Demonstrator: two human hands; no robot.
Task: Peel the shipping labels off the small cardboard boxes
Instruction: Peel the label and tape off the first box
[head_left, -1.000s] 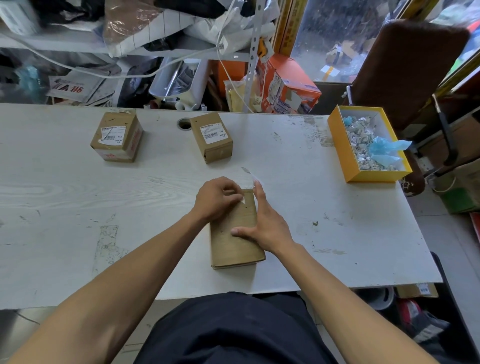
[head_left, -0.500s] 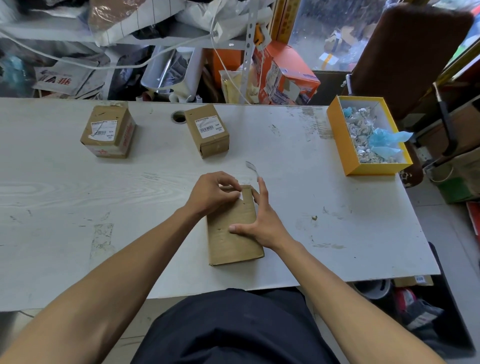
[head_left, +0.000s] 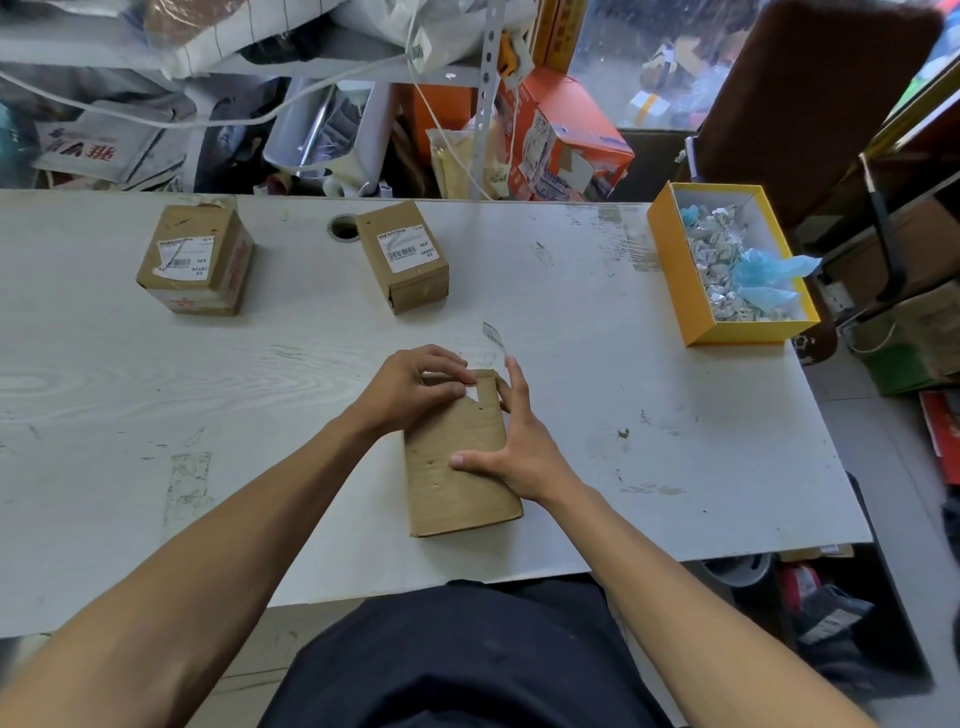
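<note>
A cardboard box (head_left: 460, 457) is being steadied by the right hand (head_left: 519, 441), its fingers lying straight along the box's right edge. A white label scrap (head_left: 471, 396) at the box's far end is being pinched by the left hand (head_left: 413, 387).

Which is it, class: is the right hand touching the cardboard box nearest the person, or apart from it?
Touching. The head view shows the right hand lying on the cardboard box, thumb pressed on its top.
</note>
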